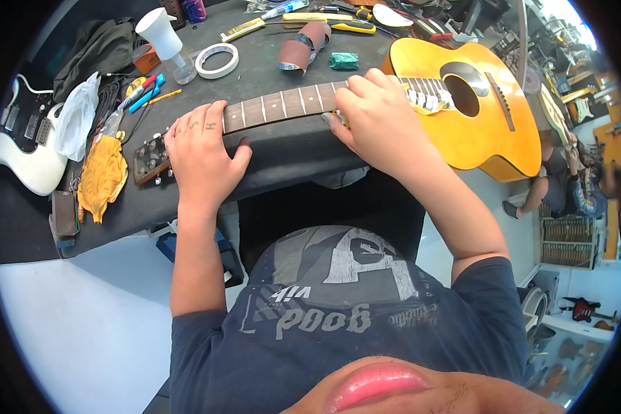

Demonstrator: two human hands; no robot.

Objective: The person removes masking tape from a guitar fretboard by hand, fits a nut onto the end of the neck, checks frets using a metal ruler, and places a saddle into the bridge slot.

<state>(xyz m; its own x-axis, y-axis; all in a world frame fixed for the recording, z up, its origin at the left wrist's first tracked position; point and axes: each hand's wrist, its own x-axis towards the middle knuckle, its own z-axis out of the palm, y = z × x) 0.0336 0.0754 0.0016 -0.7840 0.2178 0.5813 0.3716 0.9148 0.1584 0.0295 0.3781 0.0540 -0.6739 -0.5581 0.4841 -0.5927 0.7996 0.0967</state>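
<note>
An acoustic guitar with a yellow-orange top (490, 141) lies face up across the dark bench, its neck pointing left. My left hand (203, 148) grips the guitar neck (272, 107) beside the headstock (150, 160), fingers over the far edge and thumb on the near side. Farther up the fretboard, close to the body, my right hand (383, 117) is closed with its knuckles up. A bit of something yellowish shows by its thumb, but my fingers hide what it is. Crumpled whitish material (428, 102) sits at the fretboard's end, just right of that hand.
Behind the neck lie a masking tape roll (217, 61), curled brown sandpaper (303, 48), a green packet (343, 61) and a yellow-handled cutter (352, 27). A white-topped bottle (162, 38) stands left of them. A yellow cloth (103, 176) and white electric guitar (27, 159) are at far left.
</note>
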